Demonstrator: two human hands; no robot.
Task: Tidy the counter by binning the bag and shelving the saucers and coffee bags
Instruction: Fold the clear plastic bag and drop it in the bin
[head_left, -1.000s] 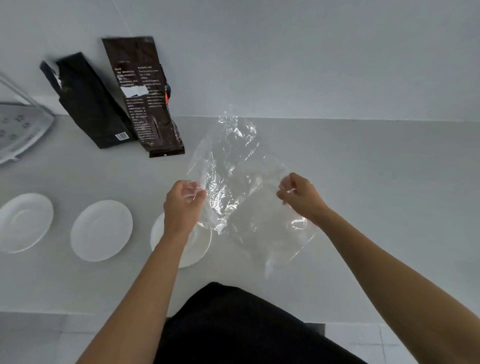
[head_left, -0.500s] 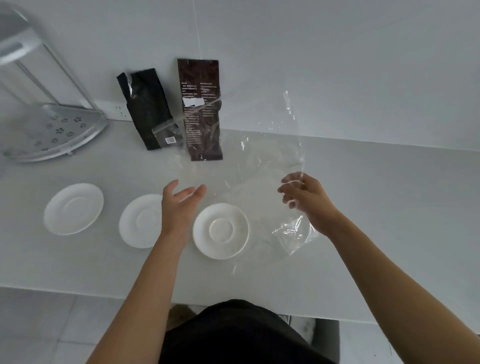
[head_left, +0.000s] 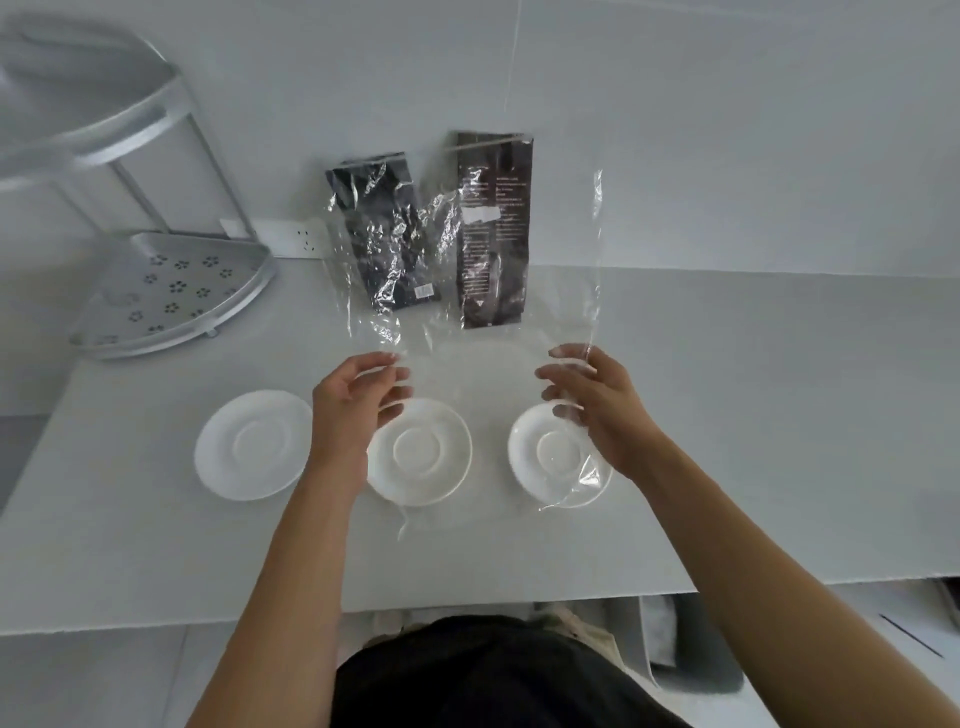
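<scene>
Forearms reach out over my dark top toward the white surface (head_left: 779, 415). Three white saucers sit in a row near the front edge: left saucer (head_left: 253, 445), middle saucer (head_left: 422, 451), right saucer (head_left: 551, 453), all apart from each other. My left hand (head_left: 353, 402) hovers over the gap between left and middle saucers, fingers loosely spread, touching the left edge of the clear plastic bag (head_left: 519, 322); can't tell if it really grips. My right hand (head_left: 597, 402) is over the right saucer, fingers spread, pinching the bag's right edge. Bag hangs upright in the air between both hands, crinkled at left, lower corner draped over the right saucer. Behind it, seen through the film, a black coffee bag (head_left: 384, 234) and a brown coffee bag (head_left: 493, 228) lean on the wall. Far left, a metal corner shelf (head_left: 171, 291) stands on the surface, with a wall socket (head_left: 301, 239) beside it.
</scene>
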